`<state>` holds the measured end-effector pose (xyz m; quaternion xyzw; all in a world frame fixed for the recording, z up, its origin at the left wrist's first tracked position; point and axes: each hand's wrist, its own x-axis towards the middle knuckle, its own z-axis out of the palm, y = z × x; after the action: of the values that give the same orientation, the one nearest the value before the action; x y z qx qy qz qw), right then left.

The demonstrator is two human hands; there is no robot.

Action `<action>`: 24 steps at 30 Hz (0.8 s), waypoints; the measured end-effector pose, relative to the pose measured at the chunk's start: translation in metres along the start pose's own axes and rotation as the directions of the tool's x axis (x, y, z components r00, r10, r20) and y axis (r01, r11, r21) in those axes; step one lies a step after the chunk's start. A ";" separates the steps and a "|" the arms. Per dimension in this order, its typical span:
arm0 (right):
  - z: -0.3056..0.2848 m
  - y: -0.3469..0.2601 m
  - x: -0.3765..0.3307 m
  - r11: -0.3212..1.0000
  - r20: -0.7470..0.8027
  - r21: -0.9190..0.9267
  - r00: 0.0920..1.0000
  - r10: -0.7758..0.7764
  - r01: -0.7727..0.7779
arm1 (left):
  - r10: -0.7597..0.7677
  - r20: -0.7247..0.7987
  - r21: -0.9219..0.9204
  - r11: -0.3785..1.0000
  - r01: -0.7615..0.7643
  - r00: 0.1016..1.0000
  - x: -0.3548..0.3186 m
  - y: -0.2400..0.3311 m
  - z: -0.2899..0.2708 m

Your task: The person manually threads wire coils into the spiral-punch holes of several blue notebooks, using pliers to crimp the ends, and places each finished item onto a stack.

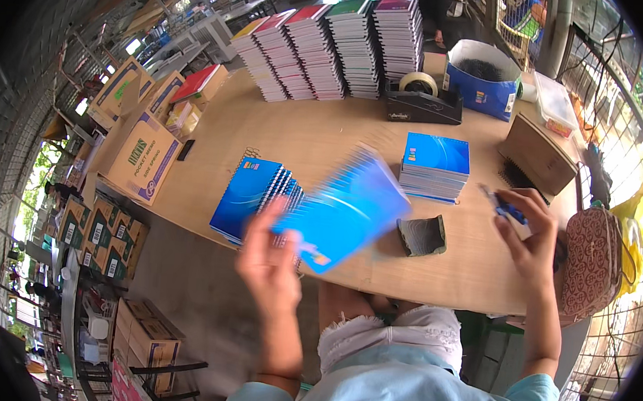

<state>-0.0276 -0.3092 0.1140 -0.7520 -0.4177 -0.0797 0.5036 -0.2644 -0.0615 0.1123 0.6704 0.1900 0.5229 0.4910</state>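
My left hand pinches a blue spiral notebook by its spiral side; the notebook is smeared by motion above the table's front. Close behind that hand, a pile of blue spiral notebooks lies with its wire coils showing. A hand tool with blue handles, resembling small pliers or cutters, is held in my right hand over the table's right side. Between the hands are a neat stack of blue notebooks and, nearer me, a dark curved block.
Tall notebook stacks stand at the back, beside a black tape dispenser and a blue tub of dark wire pieces. Cartons line the left edge. At right are a brown box and a patterned bag.
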 end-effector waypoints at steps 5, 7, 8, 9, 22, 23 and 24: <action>-0.011 0.046 -0.029 0.984 -0.081 -0.118 0.989 0.123 -0.132 | 0.111 -0.257 0.008 0.994 -0.113 0.960 0.050 0.014 -0.078; -0.010 0.071 -0.047 0.969 -0.092 -0.171 0.982 0.163 -0.177 | 0.072 -0.273 0.047 0.997 -0.061 0.959 0.054 0.002 -0.089; -0.008 0.083 -0.055 0.950 -0.100 -0.223 0.975 0.200 -0.218 | 0.033 -0.295 0.087 0.996 -0.007 0.955 0.055 -0.006 -0.095; -0.005 0.092 -0.063 0.950 -0.098 -0.223 0.975 0.200 -0.218 | 0.032 -0.296 0.088 0.996 -0.006 0.955 0.056 -0.016 -0.103; 0.042 0.095 -0.090 0.810 -0.204 -0.560 0.977 0.065 -0.171 | 0.224 -0.151 0.755 0.655 -0.034 0.963 0.044 -0.027 -0.110; 0.052 0.084 -0.089 0.857 -0.189 -0.492 0.979 0.070 -0.156 | 0.387 -0.121 0.825 0.551 -0.124 0.914 0.040 -0.019 -0.102; 0.070 0.068 -0.087 0.871 -0.110 -0.449 0.980 0.167 -0.199 | 0.429 -0.211 0.790 0.604 -0.105 0.878 0.030 -0.003 -0.079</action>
<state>-0.0563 -0.3088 -0.0136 -0.8826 -0.2967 -0.1531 0.3310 -0.3219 -0.0006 0.1228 0.7191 0.3773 0.5827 0.0327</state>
